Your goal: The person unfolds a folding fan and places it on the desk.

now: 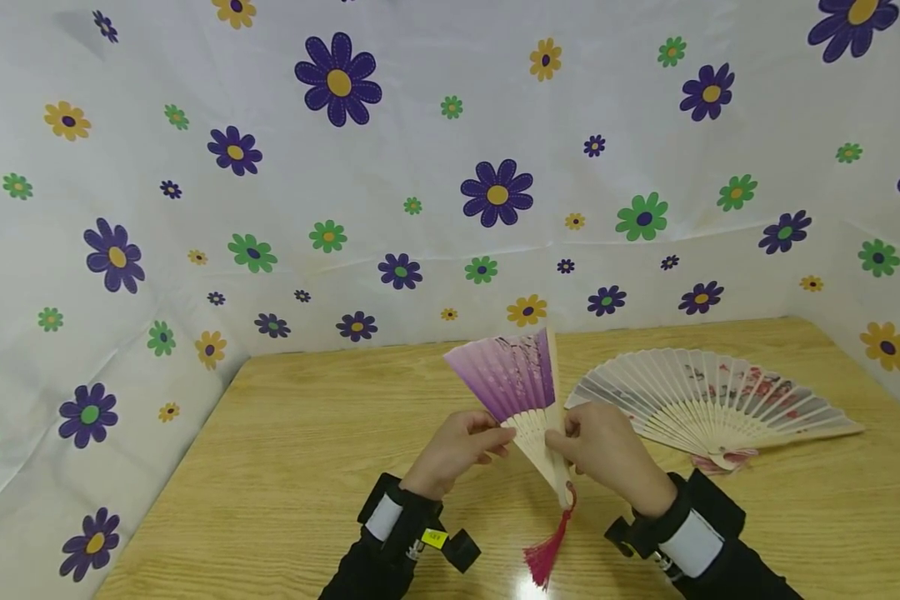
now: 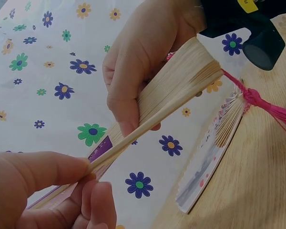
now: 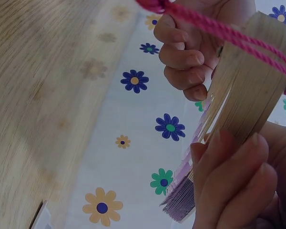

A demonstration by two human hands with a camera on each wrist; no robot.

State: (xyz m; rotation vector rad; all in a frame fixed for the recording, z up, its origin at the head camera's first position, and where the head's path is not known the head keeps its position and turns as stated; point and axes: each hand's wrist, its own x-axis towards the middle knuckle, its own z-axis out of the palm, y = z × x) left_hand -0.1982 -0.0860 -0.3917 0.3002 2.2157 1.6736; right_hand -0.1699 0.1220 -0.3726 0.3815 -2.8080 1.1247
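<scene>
A purple folding fan (image 1: pixel 512 375) with pale wooden ribs is held partly spread, its narrow end down. My left hand (image 1: pixel 461 452) pinches the left outer rib between thumb and fingers. On the other side my right hand (image 1: pixel 606 446) grips the stacked ribs at the right guard. From the pivot hangs a red tassel (image 1: pixel 547 550). In the left wrist view the ribs (image 2: pixel 181 71) lie bunched near the pivot, with the left thumb on the outer stick. The right wrist view shows fingers (image 3: pixel 233 176) curled round the stack.
A second folding fan (image 1: pixel 727 404), white with red flowers, lies fully spread on the wooden table (image 1: pixel 307 433) to the right, with a pink tassel (image 1: pixel 723 461) at its base. Behind and beside the table hangs a white flower-print cloth (image 1: pixel 412 150).
</scene>
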